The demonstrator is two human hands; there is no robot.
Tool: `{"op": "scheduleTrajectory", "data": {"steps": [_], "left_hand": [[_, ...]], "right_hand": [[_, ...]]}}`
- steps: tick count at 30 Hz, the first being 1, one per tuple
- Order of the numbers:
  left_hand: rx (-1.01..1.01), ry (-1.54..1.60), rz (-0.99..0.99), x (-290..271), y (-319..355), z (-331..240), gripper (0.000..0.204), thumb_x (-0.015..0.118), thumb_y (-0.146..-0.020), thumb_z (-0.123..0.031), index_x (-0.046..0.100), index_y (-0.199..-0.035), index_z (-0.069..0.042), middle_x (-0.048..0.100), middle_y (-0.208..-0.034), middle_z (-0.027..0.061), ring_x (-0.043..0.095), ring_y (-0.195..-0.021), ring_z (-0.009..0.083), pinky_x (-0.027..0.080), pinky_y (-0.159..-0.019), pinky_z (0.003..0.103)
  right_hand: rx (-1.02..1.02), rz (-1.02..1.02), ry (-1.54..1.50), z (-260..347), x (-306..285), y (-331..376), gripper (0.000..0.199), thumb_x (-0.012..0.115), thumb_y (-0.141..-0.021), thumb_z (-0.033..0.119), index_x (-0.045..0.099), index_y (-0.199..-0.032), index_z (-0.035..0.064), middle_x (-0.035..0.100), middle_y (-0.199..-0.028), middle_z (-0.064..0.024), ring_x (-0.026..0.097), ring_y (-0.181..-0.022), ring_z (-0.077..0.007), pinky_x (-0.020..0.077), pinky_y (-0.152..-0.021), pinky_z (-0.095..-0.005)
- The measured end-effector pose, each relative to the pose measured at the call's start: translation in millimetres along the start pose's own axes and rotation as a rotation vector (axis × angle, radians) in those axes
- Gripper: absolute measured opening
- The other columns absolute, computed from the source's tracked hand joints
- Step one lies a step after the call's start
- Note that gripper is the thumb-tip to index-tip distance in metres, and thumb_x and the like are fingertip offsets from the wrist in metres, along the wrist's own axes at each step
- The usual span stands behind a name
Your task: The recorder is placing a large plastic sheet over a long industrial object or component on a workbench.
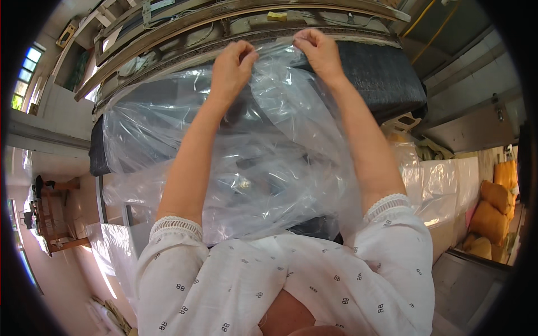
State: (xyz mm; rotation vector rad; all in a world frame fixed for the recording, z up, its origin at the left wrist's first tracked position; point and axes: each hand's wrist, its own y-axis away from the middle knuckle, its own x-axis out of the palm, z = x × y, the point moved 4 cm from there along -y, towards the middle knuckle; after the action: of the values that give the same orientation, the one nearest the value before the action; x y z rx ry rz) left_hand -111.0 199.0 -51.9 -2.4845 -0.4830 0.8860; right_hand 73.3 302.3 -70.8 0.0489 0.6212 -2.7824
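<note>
A large, crinkled sheet of clear plastic film [297, 117] spreads in front of me over a dark padded surface [381, 78]. Its near side hangs down against my body. At the far edge of the film, my left hand [231, 70] is closed, thumb against curled fingers, pinching the plastic. A short way to its right, my right hand [320, 55] pinches the same far edge between thumb and fingertips. Between the two hands a strip of film is gathered into folds. Both forearms reach out over the sheet.
Beyond my hands runs a long wooden rail [224, 19], with a small yellow block [277, 16] behind it. Orange sacks [493, 207] are stacked at far right. More clear plastic [440, 179] lies right of me. A wooden stand [56, 218] is at left.
</note>
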Motion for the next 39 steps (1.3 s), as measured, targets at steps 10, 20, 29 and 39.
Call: {"op": "scheduleTrajectory", "data": {"steps": [10,20,29,39], "left_hand": [[-0.157,-0.050,-0.264,14,-39,49,0.019,0.061,-0.075,-0.022,0.062,-0.079,-0.004,0.060,-0.074,0.0107,0.058,-0.068,0.0270,0.045,-0.063,0.035],[-0.230,-0.478,-0.142,9,-51,44,0.029,0.061,-0.075,-0.034,0.065,-0.073,-0.005,0.063,-0.068,0.0141,0.061,-0.069,0.0334,0.046,-0.063,0.040],[-0.253,-0.525,0.010,2,-53,47,0.044,0.058,-0.077,-0.045,0.066,-0.063,-0.004,0.061,-0.063,0.0174,0.061,-0.067,0.0340,0.047,-0.062,0.041],[-0.234,-0.420,0.034,3,-53,43,0.045,0.053,-0.081,-0.044,0.065,-0.069,-0.003,0.060,-0.065,0.0176,0.059,-0.066,0.0353,0.045,-0.064,0.041]], "right_hand": [[-0.083,-0.357,0.399,-30,29,-32,0.016,0.065,-0.072,0.018,0.069,-0.083,0.0076,0.058,-0.076,-0.0058,0.057,-0.070,-0.0168,0.0448,-0.067,-0.0282],[0.076,-0.543,0.741,-28,30,-38,0.030,0.064,-0.065,0.019,0.047,-0.087,0.0069,0.045,-0.096,-0.0110,0.048,-0.093,-0.0293,0.0356,-0.084,-0.0408],[0.040,-0.720,0.540,-30,14,-38,0.038,0.065,-0.068,0.028,0.039,-0.085,0.0049,0.039,-0.097,-0.0138,0.041,-0.096,-0.0323,0.0330,-0.085,-0.0409],[-0.113,-0.818,0.278,-16,-1,-38,0.027,0.051,-0.084,0.026,0.040,-0.078,0.0017,0.041,-0.090,-0.0133,0.041,-0.086,-0.0275,0.0336,-0.081,-0.0373]]}}
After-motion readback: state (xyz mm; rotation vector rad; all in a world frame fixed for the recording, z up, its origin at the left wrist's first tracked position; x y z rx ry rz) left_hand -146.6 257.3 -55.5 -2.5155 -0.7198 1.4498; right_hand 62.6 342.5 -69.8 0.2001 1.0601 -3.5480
